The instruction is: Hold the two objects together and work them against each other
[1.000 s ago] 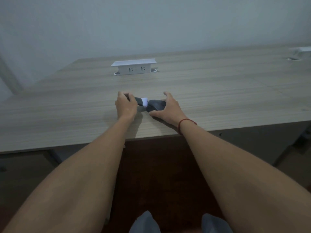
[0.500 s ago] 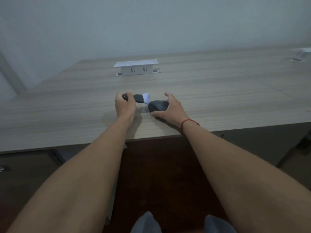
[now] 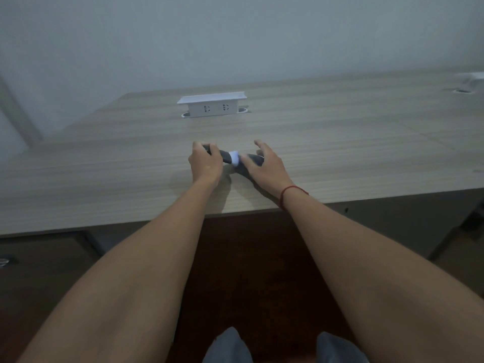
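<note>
A small brush (image 3: 225, 156) with a dark handle and white bristles lies across my left hand (image 3: 205, 165), which grips its handle. The bristles touch the left end of a dark computer mouse (image 3: 256, 160) that sits on the wooden table (image 3: 104, 179). My right hand (image 3: 265, 167) holds the mouse from the right, thumb along its near side and forefinger lifted above it. A red cord circles my right wrist. Most of the mouse is hidden under that hand.
A white pop-up socket box (image 3: 213, 105) stands on the table behind my hands. Another white fitting (image 3: 468, 82) sits at the far right edge. The table's front edge runs just below my wrists, with my knees beneath.
The brush tip, lifted just clear of the mouse half a second ago, has swung back down onto its left end. My right hand stays on the mouse.
</note>
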`<state>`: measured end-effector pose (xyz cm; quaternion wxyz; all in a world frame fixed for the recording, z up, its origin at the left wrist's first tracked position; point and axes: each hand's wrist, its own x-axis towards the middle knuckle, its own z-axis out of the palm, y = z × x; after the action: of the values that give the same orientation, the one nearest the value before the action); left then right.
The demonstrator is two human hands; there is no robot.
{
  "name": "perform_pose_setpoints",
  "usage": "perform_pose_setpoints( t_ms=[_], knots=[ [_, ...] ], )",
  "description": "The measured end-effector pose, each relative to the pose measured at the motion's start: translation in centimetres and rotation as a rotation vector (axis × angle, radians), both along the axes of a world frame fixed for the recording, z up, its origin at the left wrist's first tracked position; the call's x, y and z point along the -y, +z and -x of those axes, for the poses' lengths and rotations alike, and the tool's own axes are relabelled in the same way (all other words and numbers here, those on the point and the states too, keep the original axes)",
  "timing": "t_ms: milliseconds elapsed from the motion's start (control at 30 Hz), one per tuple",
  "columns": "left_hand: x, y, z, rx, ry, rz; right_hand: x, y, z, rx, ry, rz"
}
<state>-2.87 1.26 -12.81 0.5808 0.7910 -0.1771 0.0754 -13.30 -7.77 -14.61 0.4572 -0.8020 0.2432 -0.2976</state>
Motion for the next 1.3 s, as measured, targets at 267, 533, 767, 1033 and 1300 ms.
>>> perform_pose_setpoints(
  t_ms=[267, 533, 767, 1033, 1300],
  knots=[
    [-0.4, -0.7, -0.1, -0.057, -0.061, -0.062, 0.7, 0.2, 0.7, -0.085, -0.051, 0.263],
    [-1.4, 0.1, 0.2, -0.290, -0.276, 0.046, 0.5, -0.4, 0.5, -0.065, -0.254, 0.305],
    [-0.9, 0.2, 0.6, -0.204, -0.310, -0.101, 0.4, -0.3, 0.7, -0.080, -0.275, 0.315],
    [0.0, 0.7, 0.0, -0.151, -0.220, -0.184, 0.6, -0.3, 0.4, -0.090, -0.287, 0.296],
    [0.5, 1.1, 0.3, -0.171, -0.203, -0.185, 0.9, -0.2, 0.4, -0.116, -0.264, 0.286]
  ],
)
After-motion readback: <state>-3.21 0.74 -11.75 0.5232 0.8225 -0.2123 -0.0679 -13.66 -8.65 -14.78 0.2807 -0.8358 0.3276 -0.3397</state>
